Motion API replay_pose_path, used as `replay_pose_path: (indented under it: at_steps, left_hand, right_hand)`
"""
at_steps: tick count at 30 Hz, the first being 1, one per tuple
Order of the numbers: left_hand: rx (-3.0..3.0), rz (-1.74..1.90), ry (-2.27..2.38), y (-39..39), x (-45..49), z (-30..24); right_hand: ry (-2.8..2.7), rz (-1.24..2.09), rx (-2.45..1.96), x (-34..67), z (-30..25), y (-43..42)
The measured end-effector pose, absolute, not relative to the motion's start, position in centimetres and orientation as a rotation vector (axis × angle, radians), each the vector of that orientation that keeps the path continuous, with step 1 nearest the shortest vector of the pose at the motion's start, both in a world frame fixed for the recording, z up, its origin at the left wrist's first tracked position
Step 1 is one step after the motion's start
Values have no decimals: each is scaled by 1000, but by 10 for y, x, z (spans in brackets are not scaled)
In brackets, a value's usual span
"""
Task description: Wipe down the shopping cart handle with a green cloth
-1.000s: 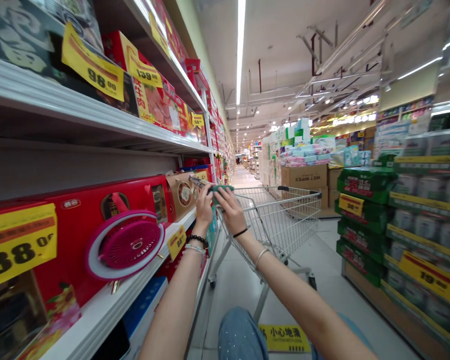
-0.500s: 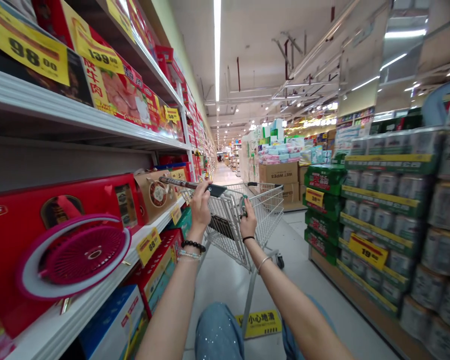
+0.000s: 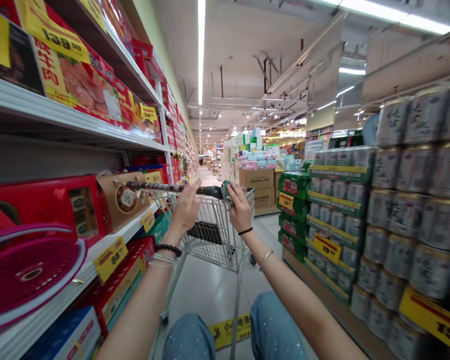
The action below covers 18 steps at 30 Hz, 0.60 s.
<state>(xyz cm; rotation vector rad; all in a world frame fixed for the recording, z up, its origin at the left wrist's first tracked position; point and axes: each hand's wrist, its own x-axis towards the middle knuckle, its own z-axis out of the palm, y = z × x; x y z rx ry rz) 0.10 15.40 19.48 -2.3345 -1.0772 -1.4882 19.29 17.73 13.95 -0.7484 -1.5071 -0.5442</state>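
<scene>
A wire shopping cart (image 3: pixel 213 240) stands ahead of me in a store aisle, its basket showing nothing inside. My left hand (image 3: pixel 186 206) presses against the dark cart handle (image 3: pixel 172 188) with fingers stretched out. My right hand (image 3: pixel 239 207) is wrapped round the right end of that handle, at its green grip. Both wrists wear bracelets. My knees in blue jeans (image 3: pixel 270 327) show at the bottom.
Shelves (image 3: pixel 60 120) on the left carry red gift boxes, yellow price tags and a pink round fan (image 3: pixel 26 272). Stacked cans (image 3: pixel 408 210) and green cases (image 3: pixel 296 200) line the right. Cardboard boxes (image 3: pixel 257 177) stand beyond the cart. A yellow floor sticker (image 3: pixel 225 330) lies below.
The cart has swung from angled right to pointing straight down the aisle, and I have moved forward. My left hand's fingers have opened out on the handle; my right hand shifted to its right end.
</scene>
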Motion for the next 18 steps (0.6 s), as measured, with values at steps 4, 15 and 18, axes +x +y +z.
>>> replay_pose_path:
  at_steps: [4, 15, 18]
  left_hand:
    - [-2276, -1307, -1162, 172, 0, 192]
    - [-2165, -1199, -1134, 181, 27, 194]
    - [-1965, -1255, -1393, 195, -9, 204]
  right_hand:
    - [-1483, -649, -793, 200, 164, 158]
    - [-1620, -933, -857, 230, 159, 161]
    - [-1510, -952, -861, 258, 155, 164]
